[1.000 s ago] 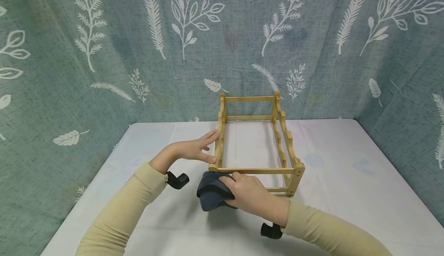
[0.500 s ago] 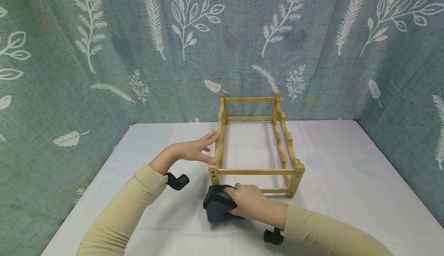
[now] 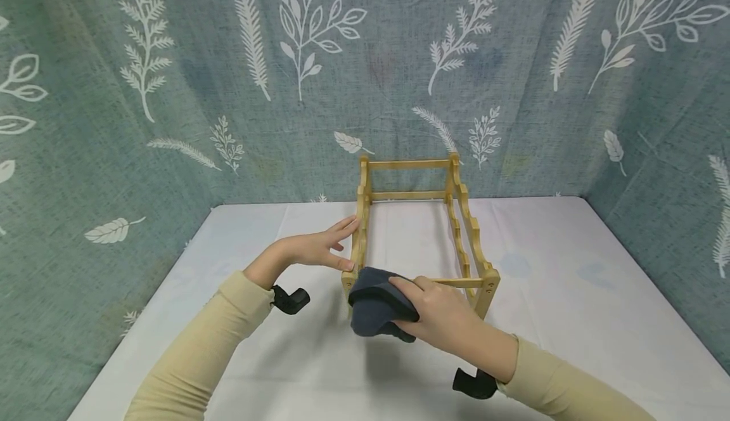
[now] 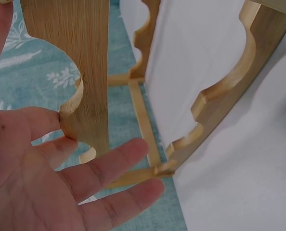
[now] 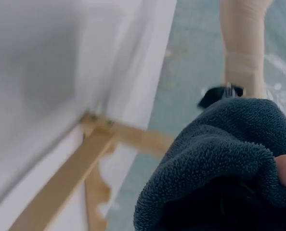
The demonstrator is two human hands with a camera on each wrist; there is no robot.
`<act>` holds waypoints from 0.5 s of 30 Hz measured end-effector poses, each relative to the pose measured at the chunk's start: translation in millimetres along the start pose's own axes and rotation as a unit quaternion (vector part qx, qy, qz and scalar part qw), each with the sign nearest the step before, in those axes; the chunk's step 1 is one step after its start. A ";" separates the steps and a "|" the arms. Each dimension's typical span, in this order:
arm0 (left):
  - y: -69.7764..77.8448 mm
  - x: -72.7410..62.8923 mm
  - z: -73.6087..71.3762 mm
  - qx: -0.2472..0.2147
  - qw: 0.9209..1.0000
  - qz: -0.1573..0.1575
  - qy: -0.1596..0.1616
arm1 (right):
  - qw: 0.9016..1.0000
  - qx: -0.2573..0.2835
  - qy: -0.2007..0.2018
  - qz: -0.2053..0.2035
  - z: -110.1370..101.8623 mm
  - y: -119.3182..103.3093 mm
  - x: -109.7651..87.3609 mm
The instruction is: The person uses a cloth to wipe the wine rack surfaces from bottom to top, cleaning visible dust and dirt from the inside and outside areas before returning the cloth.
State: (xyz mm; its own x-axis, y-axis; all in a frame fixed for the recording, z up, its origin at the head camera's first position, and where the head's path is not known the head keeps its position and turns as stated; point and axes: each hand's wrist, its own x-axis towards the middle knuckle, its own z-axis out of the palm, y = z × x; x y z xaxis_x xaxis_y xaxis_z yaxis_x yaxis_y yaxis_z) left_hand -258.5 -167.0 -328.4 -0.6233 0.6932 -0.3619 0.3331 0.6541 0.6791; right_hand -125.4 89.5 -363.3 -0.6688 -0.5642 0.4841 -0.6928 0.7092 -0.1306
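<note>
A light wooden rack (image 3: 473, 234) with scalloped side rails stands on the white-covered table, its long sides running away from me. My left hand (image 3: 316, 248) rests against the left rail. In the left wrist view, the spread, mostly straight fingers (image 4: 109, 168) lie along and past the notched side panel (image 4: 92, 57). My right hand (image 3: 441, 313) grips a bunched dark blue cloth (image 3: 376, 304) at the rack's front left corner, covering part of the front top bar. Up close, the cloth (image 5: 205, 163) has a looped, towel-like pile. Whether it touches the bar is unclear.
A white cloth covers the table (image 3: 570, 294) around the rack. Green-grey fabric (image 3: 393, 91) with white leaf prints hangs behind and at both sides. Each wrist carries a small black camera mount (image 3: 291, 300).
My right hand brought the cloth down the front left leg, then raised it to the front top bar and moved right. My left hand stays against the left rail.
</note>
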 end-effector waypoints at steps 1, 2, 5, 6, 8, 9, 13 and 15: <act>-0.1 0.0 0.2 0.000 1.000 0.001 0.000 | 1.000 -0.003 0.003 0.009 -2.8 3.6 -3.4; -0.1 0.2 0.4 -0.001 1.000 0.001 -0.001 | 1.000 -0.007 0.007 0.017 -5.7 7.3 -7.4; 0.3 0.6 0.9 -0.003 1.000 0.001 -0.002 | 0.999 -0.023 0.017 0.037 -13.9 18.0 -20.6; 0.7 0.4 0.9 -0.004 1.000 0.000 -0.002 | 0.998 -0.027 0.020 0.044 -17.0 21.3 -25.2; 0.8 0.4 1.0 -0.005 1.000 0.000 -0.003 | 0.997 -0.038 0.022 0.059 -23.8 27.4 -34.5; 0.6 0.3 1.1 -0.005 1.000 0.000 -0.003 | 0.996 -0.044 0.022 0.069 -27.2 30.2 -38.8; 0.1 -0.1 1.0 -0.006 1.000 -0.005 0.001 | 0.992 -0.065 0.014 0.105 -40.4 41.7 -55.3; -0.5 0.2 1.0 -0.005 1.000 -0.007 0.003 | 0.990 -0.074 0.014 0.117 -46.1 47.1 -62.9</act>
State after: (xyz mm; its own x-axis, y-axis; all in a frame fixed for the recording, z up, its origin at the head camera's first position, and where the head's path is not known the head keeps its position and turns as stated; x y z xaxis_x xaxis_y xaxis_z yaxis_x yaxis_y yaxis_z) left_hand -258.1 -166.9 -329.4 -0.6324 0.6821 -0.3672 0.3170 0.6604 0.6807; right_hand -103.5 177.9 -360.0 -0.7975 -0.3655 0.4799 -0.4706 0.8747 -0.1159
